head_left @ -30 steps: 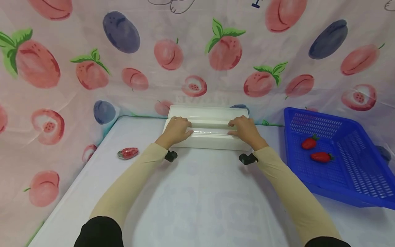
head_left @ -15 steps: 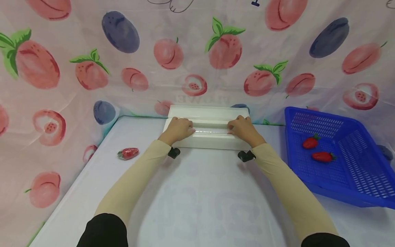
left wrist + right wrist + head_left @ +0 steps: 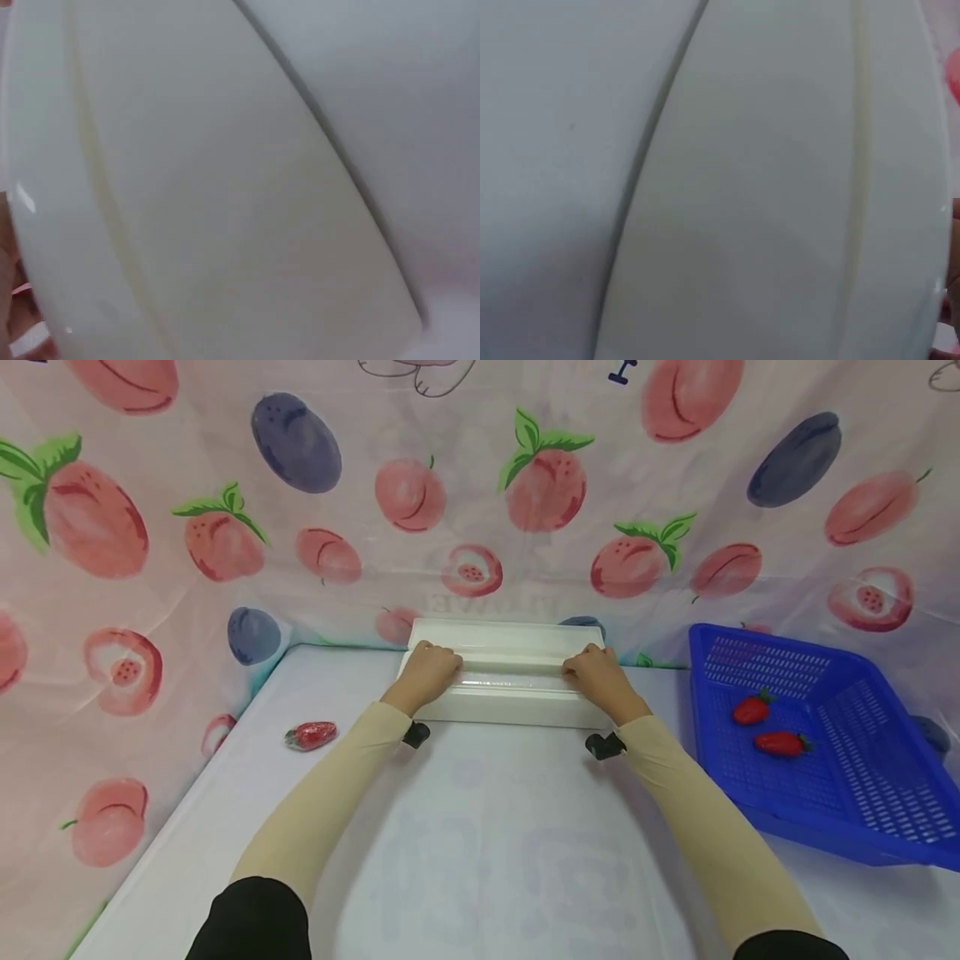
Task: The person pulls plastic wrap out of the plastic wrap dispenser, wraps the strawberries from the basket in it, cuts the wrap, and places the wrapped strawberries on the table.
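Note:
A white cling film dispenser (image 3: 517, 710) stands at the back of the table in the head view, its long lid (image 3: 506, 635) raised. Shiny clear cling film (image 3: 513, 680) stretches across its opening. My left hand (image 3: 427, 677) is at the left end, fingers curled and pinching the film's edge. At the other end my right hand (image 3: 600, 681) pinches the film likewise. The dispenser's smooth front wall (image 3: 225, 187) fills most of the left wrist view, with a few fingers (image 3: 10, 277) at the border. The right wrist view shows fingers (image 3: 954, 277) behind the dispenser's edge.
A film-wrapped strawberry (image 3: 311, 735) lies on the white table (image 3: 480, 827) to the left. On the right stands a blue plastic basket (image 3: 862, 668) holding two unwrapped strawberries (image 3: 782, 743). A fruit-print cloth (image 3: 465, 460) hangs close behind the dispenser.
Both hands stay at the dispenser. Their thumbs, spread over the opening earlier, are now tucked in against the curled fingers. The dispenser, basket and strawberries have not moved.

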{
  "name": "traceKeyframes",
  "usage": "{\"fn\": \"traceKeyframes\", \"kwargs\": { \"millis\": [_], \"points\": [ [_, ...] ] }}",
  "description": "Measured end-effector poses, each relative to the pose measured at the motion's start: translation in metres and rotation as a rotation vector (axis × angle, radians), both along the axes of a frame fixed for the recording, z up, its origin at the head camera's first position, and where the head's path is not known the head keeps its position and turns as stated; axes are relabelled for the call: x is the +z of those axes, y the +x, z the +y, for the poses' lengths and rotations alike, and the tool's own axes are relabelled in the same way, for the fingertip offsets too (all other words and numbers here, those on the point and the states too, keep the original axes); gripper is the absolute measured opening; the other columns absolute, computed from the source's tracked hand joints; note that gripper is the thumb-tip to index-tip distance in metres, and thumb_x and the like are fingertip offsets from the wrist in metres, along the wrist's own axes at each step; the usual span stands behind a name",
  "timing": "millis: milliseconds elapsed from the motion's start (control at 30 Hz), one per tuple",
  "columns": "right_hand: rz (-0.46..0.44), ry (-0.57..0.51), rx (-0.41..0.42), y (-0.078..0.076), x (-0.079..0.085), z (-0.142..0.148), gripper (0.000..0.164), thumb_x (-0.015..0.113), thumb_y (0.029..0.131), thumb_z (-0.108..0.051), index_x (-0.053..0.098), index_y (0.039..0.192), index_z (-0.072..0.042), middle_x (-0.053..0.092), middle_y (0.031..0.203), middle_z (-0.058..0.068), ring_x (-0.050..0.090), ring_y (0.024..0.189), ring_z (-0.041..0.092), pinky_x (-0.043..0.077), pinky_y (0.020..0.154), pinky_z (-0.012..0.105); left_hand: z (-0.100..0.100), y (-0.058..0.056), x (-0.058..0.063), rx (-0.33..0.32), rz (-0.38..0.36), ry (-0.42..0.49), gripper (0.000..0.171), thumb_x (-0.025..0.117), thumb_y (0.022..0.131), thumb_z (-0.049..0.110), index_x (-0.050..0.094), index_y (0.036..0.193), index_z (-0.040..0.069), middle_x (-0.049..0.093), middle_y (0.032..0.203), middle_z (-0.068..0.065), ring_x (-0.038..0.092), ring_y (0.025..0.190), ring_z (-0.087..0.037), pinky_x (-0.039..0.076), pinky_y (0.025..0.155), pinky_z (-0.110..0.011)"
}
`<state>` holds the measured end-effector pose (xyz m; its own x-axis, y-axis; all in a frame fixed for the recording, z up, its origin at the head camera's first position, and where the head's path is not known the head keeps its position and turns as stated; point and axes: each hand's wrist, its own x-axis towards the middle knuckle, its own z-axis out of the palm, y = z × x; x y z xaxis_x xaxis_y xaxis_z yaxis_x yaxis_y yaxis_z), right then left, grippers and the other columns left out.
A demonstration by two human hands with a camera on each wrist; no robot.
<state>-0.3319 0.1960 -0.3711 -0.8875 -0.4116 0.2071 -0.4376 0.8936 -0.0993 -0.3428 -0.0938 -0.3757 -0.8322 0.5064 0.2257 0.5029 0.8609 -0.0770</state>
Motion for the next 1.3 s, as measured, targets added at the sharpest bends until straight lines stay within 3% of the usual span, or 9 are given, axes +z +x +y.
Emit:
{"fn": "traceKeyframes", "kwargs": {
  "millis": [133, 267, 433, 633, 800, 1067, 1300],
  "points": [
    [0.082, 0.016, 0.013, 0.001, -0.005, 0.002, 0.014, 0.065, 0.087, -0.013, 0.073, 0.099, -0.009, 0.072, 0.096, 0.010, 0.057, 0.094, 0.031, 0.042, 0.083, 0.051, -0.004, -0.001, -0.005, -0.017, 0.114, -0.049, 0.011, 0.058, 0.089, 0.008, 0.069, 0.087, 0.011, 0.070, 0.089, -0.005, 0.066, 0.086, -0.023, 0.044, 0.096, -0.043],
    [0.163, 0.033, 0.037, 0.001, -0.007, 0.002, 0.011, 0.065, 0.087, -0.011, 0.071, 0.095, -0.007, 0.072, 0.092, 0.010, 0.058, 0.091, 0.031, 0.044, 0.082, 0.051, -0.008, 0.000, -0.004, -0.050, 0.175, -0.097, 0.010, 0.061, 0.086, 0.004, 0.067, 0.091, 0.010, 0.069, 0.091, -0.006, 0.065, 0.089, -0.022, 0.044, 0.096, -0.042],
    [0.205, 0.035, 0.064, 0.000, -0.008, 0.007, 0.009, 0.064, 0.087, -0.009, 0.069, 0.094, -0.007, 0.071, 0.090, 0.010, 0.059, 0.089, 0.031, 0.045, 0.081, 0.052, -0.016, 0.002, 0.000, -0.068, 0.163, -0.103, 0.011, 0.062, 0.087, 0.006, 0.068, 0.094, 0.012, 0.066, 0.091, -0.004, 0.063, 0.092, -0.021, 0.042, 0.099, -0.043],
    [0.163, 0.019, 0.083, -0.002, -0.007, 0.014, 0.011, 0.066, 0.086, -0.009, 0.069, 0.096, -0.007, 0.071, 0.094, 0.010, 0.059, 0.091, 0.031, 0.042, 0.080, 0.052, -0.026, 0.001, 0.000, -0.082, 0.122, -0.048, 0.010, 0.060, 0.090, 0.016, 0.069, 0.094, 0.012, 0.068, 0.096, -0.006, 0.063, 0.096, -0.023, 0.042, 0.100, -0.045],
    [0.111, 0.026, 0.071, 0.000, -0.003, 0.015, 0.012, 0.065, 0.086, -0.009, 0.070, 0.097, -0.006, 0.071, 0.096, 0.011, 0.058, 0.092, 0.032, 0.040, 0.081, 0.053, -0.033, 0.000, -0.001, -0.090, 0.121, -0.018, 0.009, 0.061, 0.089, 0.014, 0.069, 0.092, 0.011, 0.068, 0.094, -0.008, 0.064, 0.093, -0.025, 0.043, 0.097, -0.046],
    [0.092, 0.064, -0.001, 0.002, 0.000, 0.017, 0.010, 0.060, 0.089, -0.008, 0.070, 0.088, -0.006, 0.069, 0.087, 0.011, 0.055, 0.085, 0.031, 0.037, 0.083, 0.053, -0.040, 0.001, -0.001, -0.041, 0.135, 0.011, 0.007, 0.065, 0.086, 0.014, 0.070, 0.087, 0.008, 0.069, 0.088, -0.008, 0.064, 0.086, -0.026, 0.044, 0.095, -0.047],
    [0.202, 0.079, -0.032, 0.006, -0.004, 0.017, 0.010, 0.062, 0.088, -0.010, 0.069, 0.082, -0.006, 0.067, 0.080, 0.012, 0.057, 0.084, 0.033, 0.041, 0.083, 0.057, -0.038, 0.006, -0.002, 0.026, 0.135, 0.015, 0.009, 0.063, 0.089, 0.015, 0.069, 0.088, 0.008, 0.068, 0.086, -0.007, 0.063, 0.086, -0.025, 0.041, 0.100, -0.046]
  ]
}}
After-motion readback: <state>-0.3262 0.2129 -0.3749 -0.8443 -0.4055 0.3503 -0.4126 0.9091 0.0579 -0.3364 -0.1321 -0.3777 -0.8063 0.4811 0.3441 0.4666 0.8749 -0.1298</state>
